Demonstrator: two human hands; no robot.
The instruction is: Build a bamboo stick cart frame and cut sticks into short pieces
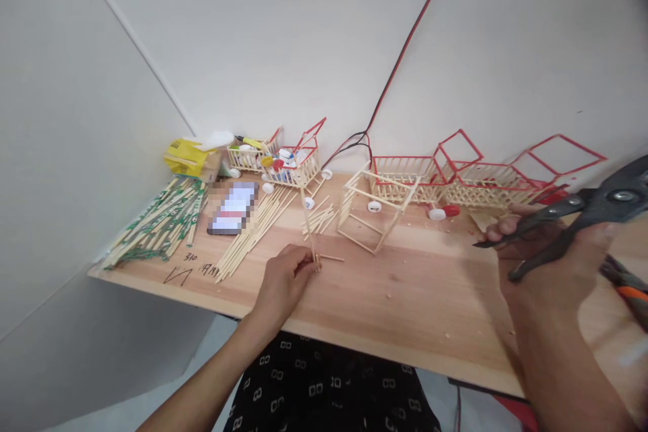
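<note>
My left hand is closed in a pinch near the front of the table, with a thin wooden stick standing nearly upright from its fingertips. Beside those fingertips, a short stick piece lies on the wood. On the right, my right hand is raised and closed around black metal pliers, whose two prongs point left and stand apart. Between the hands and farther back is a box-shaped stick frame. Just beyond my left hand are several short cut sticks.
Small stick carts with red rims line the wall, several with white wheels. Left are long bare sticks, a phone, green-wrapped chopsticks and a yellow package. An orange-and-black tool lies far right.
</note>
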